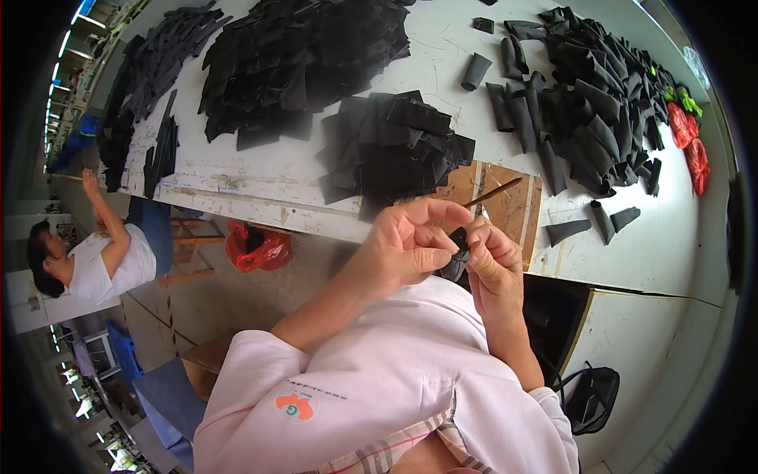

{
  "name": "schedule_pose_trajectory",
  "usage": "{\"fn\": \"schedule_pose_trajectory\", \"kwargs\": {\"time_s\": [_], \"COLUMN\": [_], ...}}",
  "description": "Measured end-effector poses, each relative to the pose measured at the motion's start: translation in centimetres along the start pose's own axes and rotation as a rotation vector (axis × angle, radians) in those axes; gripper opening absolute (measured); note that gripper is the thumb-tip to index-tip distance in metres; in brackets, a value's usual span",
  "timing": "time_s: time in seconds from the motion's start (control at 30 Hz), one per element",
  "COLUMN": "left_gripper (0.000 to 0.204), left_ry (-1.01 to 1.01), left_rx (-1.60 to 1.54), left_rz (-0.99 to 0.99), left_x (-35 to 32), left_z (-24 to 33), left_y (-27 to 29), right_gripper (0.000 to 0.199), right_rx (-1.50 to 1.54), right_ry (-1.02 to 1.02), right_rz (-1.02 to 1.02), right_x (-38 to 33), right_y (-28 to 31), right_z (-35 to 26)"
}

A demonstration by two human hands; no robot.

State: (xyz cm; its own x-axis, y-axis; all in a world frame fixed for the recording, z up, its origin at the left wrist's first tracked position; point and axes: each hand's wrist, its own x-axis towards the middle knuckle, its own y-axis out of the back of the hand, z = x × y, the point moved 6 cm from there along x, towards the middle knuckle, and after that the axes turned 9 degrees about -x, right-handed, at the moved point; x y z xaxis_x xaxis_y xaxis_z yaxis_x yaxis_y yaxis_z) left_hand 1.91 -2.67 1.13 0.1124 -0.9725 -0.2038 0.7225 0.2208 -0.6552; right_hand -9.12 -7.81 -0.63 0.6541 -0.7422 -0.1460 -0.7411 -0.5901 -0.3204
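Observation:
Close in front of my chest, both hands pinch a small piece of black fabric (458, 236). My left hand (407, 241) is closed with its thumb and fingers on the piece's left side. Opposite it, my right hand (493, 257) is closed on the right side, fingertips nearly meeting the left ones. A dark grey part of the cloth hangs just below the fingers. Beyond my fingertips a thin dark pointed stick (497, 191) slants over a brown board (521, 209); whether a hand touches it is hidden. A pile of flat black fabric pieces (387, 150) lies just past my left hand.
The white table (442, 71) carries a larger black fabric heap (300, 63) and rolled dark pieces (584, 103) at right. Red plastic bags (687, 142) sit at the far right. A red bag (257, 245) stands on the floor. Another person (110, 253) sits at left.

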Motion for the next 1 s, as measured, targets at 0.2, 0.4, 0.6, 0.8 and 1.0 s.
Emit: {"fn": "schedule_pose_trajectory", "kwargs": {"time_s": [0.2, 0.4, 0.6, 0.8, 1.0], "left_gripper": [0.051, 0.019, 0.014, 0.011, 0.026], "left_ry": [0.205, -0.300, -0.595, -0.106, 0.293], "left_rx": [-0.264, 0.559, 0.467, -0.363, -0.985], "left_rz": [-0.338, 0.132, 0.182, -0.095, -0.369], "left_x": [-0.4, 0.3, 0.9, 3.5, 4.9], "left_z": [-1.6, -1.1, 0.7, 1.8, 2.6], "left_y": [-2.5, -1.8, -3.0, -3.8, -6.2], "right_gripper": [0.023, 0.012, 0.009, 0.014, 0.022], "right_rx": [0.244, -0.196, -0.830, -0.747, -0.256], "right_ry": [-0.049, 0.210, 0.613, 0.511, 0.058], "right_rz": [-0.068, 0.123, 0.231, 0.181, -0.069], "right_x": [-0.1, 0.3, 0.1, 1.8, 4.1], "right_y": [0.1, 1.6, 0.1, 0.7, 1.6], "right_z": [0.7, -1.1, -7.0, -9.9, -8.5]}}
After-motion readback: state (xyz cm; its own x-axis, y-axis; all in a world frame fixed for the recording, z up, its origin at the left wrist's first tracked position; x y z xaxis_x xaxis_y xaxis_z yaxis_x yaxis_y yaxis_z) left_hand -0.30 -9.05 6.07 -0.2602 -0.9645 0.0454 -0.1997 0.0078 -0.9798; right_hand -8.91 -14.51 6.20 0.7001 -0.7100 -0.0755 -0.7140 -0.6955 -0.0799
